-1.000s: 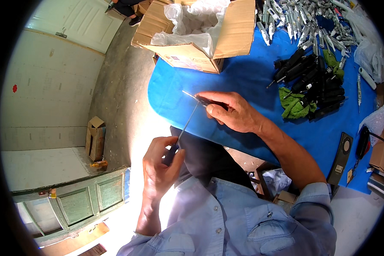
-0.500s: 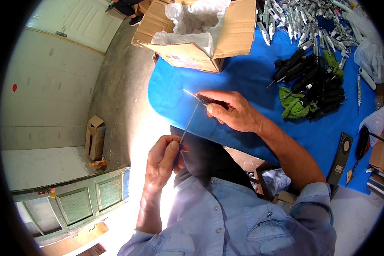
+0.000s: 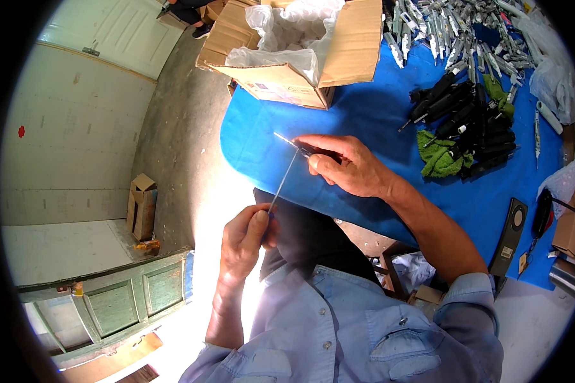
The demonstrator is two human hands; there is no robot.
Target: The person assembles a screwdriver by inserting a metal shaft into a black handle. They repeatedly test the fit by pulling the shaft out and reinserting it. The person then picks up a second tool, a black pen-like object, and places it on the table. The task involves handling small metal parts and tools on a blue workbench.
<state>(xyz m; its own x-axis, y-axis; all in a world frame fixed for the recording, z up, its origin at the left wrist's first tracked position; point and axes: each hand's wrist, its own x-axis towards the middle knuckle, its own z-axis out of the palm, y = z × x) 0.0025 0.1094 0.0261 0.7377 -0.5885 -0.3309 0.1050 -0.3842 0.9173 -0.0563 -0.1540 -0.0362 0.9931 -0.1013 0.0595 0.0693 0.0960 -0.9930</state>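
Note:
My left hand (image 3: 241, 241) is closed round the handle of a thin screwdriver (image 3: 285, 179), and most of that handle is hidden by the fingers, with a little dark blue showing. Its slim metal shaft slants up to meet a small dark pen-like tool (image 3: 305, 152), which my right hand (image 3: 351, 167) pinches between thumb and fingers. From the tool a narrow metal tip (image 3: 283, 138) points up and left. Both hands are in front of the near left edge of the blue-covered table (image 3: 370, 134). What the shaft's end touches is too small to make out.
An open cardboard box (image 3: 287, 86) lined with plastic stands at the table's far left. Further right lie black pen-like tools (image 3: 450, 102), a green cloth (image 3: 437, 156) and a pile of grey-white slim tools (image 3: 441, 29). A dark flat device (image 3: 511, 230) rests at the right edge.
My left hand has shifted slightly, its fingers turning a little round the screwdriver's handle. The right hand and its tool stay where they were.

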